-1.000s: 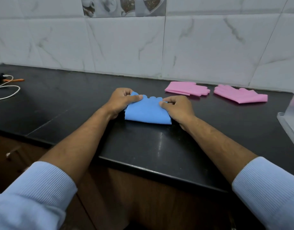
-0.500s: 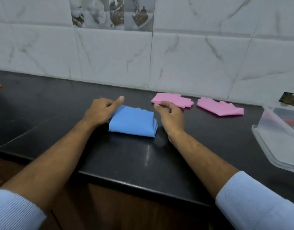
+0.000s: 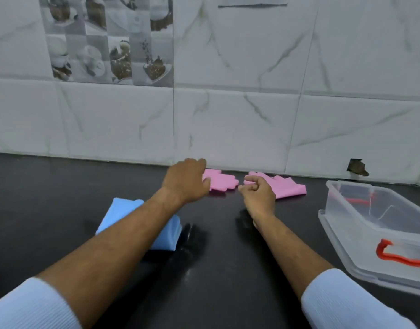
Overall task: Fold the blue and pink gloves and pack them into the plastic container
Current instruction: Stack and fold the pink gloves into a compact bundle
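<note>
The folded blue gloves [image 3: 123,216] lie on the black counter [image 3: 218,257], well left of the plastic container [image 3: 360,219], partly hidden under the left forearm. Two pink gloves [image 3: 222,181] [image 3: 287,187] lie along the wall, left of the container. The left hand [image 3: 186,180] reaches forward over the nearer pink glove, fingers relaxed and empty. The right hand [image 3: 258,192] hovers loosely curled, grasping nothing. No writing is legible.
</note>
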